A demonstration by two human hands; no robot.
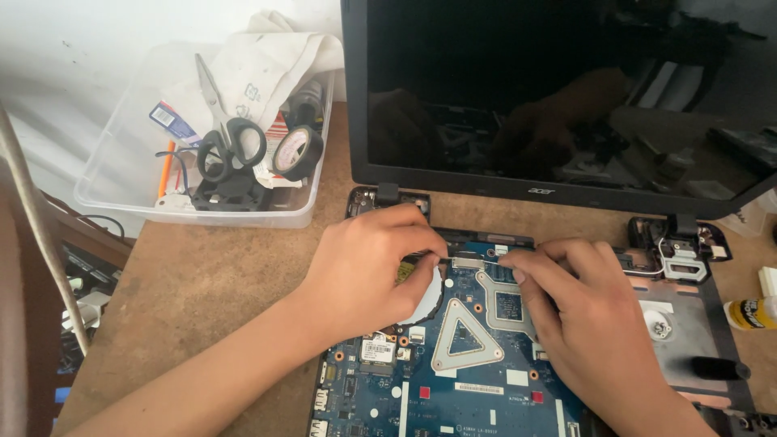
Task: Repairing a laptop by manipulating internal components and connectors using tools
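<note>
Both hands pinch at a small connector (467, 262) near the top edge of the blue laptop motherboard (469, 380) on the bench (210, 283): left hand (364, 271) and right hand (566, 311) closed, fingertips on it.

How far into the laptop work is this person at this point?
Done: the laptop is opened up, its blue motherboard and metal heat pipe bare under the dark screen. In hand: the left hand and right hand pinch at a small connector on the board's top edge. Left: the board sits in the case, and the scissors lie unused in the bin.
</note>
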